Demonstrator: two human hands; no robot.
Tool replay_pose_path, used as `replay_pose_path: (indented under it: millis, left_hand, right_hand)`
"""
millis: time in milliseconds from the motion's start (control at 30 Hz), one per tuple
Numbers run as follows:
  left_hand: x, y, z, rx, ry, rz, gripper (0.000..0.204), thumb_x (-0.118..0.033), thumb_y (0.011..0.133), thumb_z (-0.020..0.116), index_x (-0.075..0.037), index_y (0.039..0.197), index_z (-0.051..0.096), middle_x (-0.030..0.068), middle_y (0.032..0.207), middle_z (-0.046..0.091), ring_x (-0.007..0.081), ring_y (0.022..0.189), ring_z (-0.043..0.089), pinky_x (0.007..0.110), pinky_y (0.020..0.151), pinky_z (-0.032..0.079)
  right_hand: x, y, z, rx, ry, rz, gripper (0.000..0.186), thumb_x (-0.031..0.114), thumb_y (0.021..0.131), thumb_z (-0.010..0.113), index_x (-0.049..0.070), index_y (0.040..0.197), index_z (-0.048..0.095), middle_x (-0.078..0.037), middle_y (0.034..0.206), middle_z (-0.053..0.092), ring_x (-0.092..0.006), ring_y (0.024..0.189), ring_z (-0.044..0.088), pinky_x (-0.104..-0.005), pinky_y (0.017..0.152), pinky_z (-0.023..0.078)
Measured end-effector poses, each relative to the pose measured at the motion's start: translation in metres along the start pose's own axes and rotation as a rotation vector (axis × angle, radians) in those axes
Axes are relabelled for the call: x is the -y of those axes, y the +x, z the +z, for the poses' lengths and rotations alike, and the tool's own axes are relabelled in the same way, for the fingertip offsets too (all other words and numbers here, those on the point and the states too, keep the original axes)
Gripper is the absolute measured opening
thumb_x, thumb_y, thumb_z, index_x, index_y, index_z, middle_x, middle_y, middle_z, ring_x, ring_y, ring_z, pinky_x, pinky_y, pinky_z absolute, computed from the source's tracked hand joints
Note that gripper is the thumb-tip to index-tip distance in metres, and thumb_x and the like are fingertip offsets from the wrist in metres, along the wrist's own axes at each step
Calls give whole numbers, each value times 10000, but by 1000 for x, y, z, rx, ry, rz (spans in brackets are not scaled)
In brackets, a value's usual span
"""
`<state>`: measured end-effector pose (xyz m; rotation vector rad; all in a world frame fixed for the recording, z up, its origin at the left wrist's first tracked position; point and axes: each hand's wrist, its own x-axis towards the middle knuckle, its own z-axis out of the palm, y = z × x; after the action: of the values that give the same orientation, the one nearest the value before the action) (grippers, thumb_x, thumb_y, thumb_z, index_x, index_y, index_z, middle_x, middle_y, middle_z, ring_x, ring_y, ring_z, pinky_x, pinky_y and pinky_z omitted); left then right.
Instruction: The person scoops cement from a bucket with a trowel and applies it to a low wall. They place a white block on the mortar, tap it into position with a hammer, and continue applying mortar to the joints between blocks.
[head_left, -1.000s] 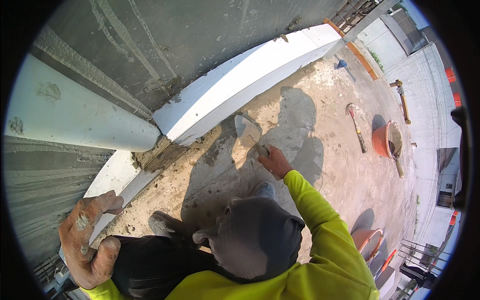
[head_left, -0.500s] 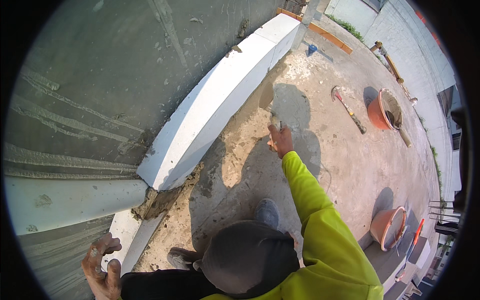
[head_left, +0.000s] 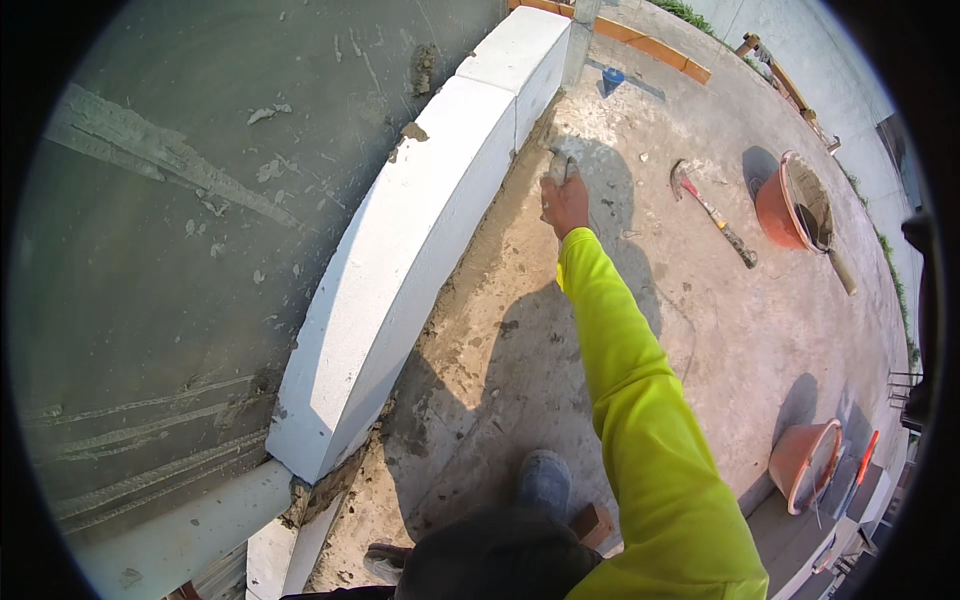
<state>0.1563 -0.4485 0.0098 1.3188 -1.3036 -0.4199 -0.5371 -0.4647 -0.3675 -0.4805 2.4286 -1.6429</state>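
Observation:
My right hand (head_left: 566, 204) reaches far out over the concrete floor and is closed round the handle of a trowel (head_left: 563, 161). The trowel's blade is hard to make out against the floor and the shadow. Left of that hand runs a row of white blocks (head_left: 418, 185), set along the grey wall (head_left: 230, 190), with bits of mortar (head_left: 411, 131) stuck on its top edge. Mortar also lies along the row's foot. My left hand is out of view.
A claw hammer (head_left: 716, 213) lies right of my hand, near an orange bucket (head_left: 795, 207) with a tool in it. Another orange bucket (head_left: 803, 465) stands at lower right. A pale pipe (head_left: 200, 525) abuts the blocks' near end. A blue cone-shaped thing (head_left: 611, 80) stands far ahead.
My right hand has moved farther forward with the trowel, along the blocks. My left hand, seen open at lower left before, has left the view. The whole view has shifted.

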Motion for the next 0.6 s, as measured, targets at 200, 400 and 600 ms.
replay_pose_path:
  millis: [200, 400, 600]
  left_hand:
    - [4, 4, -26, 165, -32, 0, 228, -179, 953, 561, 32, 1028, 599, 190, 1006, 619, 301, 977, 595, 481, 924, 518]
    - [9, 3, -38, 50, -51, -73, 250, -211, 951, 553, 22, 1016, 615, 172, 1023, 629, 283, 992, 596, 473, 929, 515]
    - [-10, 0, -36, 138, -14, -111, 222, -188, 945, 560, 18, 952, 641, 157, 979, 652, 265, 929, 616, 427, 896, 535]
  right_hand:
    - [20, 22, -4, 147, 123, 181, 495, 211, 836, 604, -131, 1183, 513, -333, 875, 659, -427, 709, 689, -462, 592, 553]
    - [30, 9, -36, 165, 385, 237, 467, 139, 857, 641, -52, 1272, 547, -55, 784, 593, -154, 515, 523, -308, 447, 454]
    - [34, 75, -50, 224, 112, 249, 202, 126, 853, 624, -64, 920, 617, -123, 662, 591, -218, 474, 563, -357, 417, 448]
